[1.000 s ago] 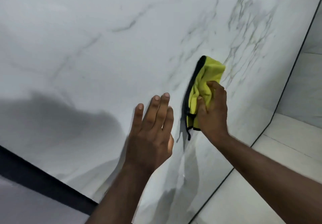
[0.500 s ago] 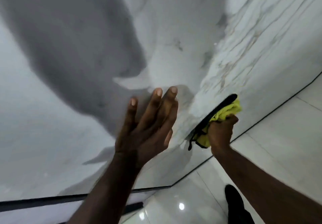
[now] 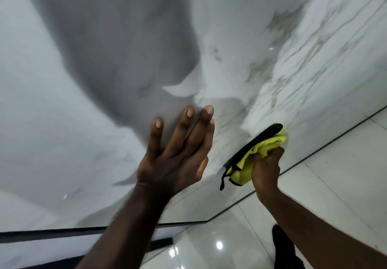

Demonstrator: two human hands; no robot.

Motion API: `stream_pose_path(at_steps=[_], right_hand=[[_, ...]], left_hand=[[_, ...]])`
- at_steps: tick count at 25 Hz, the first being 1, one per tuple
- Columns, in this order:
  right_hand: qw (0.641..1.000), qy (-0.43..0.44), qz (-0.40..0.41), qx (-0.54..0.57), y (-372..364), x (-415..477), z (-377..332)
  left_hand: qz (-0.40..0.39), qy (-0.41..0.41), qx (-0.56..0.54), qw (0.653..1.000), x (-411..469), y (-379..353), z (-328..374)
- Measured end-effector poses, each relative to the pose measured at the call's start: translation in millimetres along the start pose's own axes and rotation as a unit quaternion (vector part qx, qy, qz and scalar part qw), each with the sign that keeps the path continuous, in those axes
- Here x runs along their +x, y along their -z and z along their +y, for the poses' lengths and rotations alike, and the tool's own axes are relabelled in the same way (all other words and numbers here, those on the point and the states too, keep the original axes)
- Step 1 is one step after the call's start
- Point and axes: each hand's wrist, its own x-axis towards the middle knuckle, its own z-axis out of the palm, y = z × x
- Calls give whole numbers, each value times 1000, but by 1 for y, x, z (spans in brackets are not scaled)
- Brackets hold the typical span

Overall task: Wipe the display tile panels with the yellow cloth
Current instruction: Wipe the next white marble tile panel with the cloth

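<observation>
Yellow cloth (image 3: 263,149), bunched in the clenched right hand (image 3: 266,170), has slid lower on the marble tile panel (image 3: 314,70). Left hand (image 3: 178,155) stays flat, fingers spread, beside it; glossy floor tiles (image 3: 345,174) gleam below.

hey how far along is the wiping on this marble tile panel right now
Mid-job. The right hand grips the bunched yellow cloth against the lower part of the marble tile panel, close to its bottom edge. The left hand is spread open by the panel. No wiped streaks show, so finished area can't be judged. Any other panels are out of view.
</observation>
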Motion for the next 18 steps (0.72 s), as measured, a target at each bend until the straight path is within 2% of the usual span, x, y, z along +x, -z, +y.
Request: stream_pose_path(at_steps=[2,4,6,9,10,11,13,14,15,16,17,18], right_hand=[[999,-29,19,3,4,-3,-12],[993,102,49,26,11,-21,-39],[970,219,68,83,14,-45,-79],[960,176,160,151,-7,-77,-133],[950,216,163,158,-18,-97,-144],[929,331,135,96,-25,-124,-148],[857,511,59,-5,-29,-160,-141],[852,520,58,5,-26,-161,-143],[885,455,93,31,-25,-154,-150],[930,328,117,112,-25,-159,-160],[952,239,136,133,-31,-166,-163],[957,222,131,135,-35,-179,-163]], left_hand=[[-11,11,-40,999,1,8,-1],[-27,26,-101,994,-4,17,-8],[-34,60,-108,992,-16,31,-24],[-28,76,-77,994,-39,51,-64],[-22,70,-70,995,-47,57,-80],[-14,68,-67,995,-55,63,-94],[-4,75,-70,995,-70,77,-115],[-8,77,-73,994,-78,82,-121],[-19,75,-77,994,-86,86,-125],[-33,73,-82,993,-96,91,-128],[-42,71,-92,992,-105,94,-131],[-48,69,-106,991,-113,97,-133]])
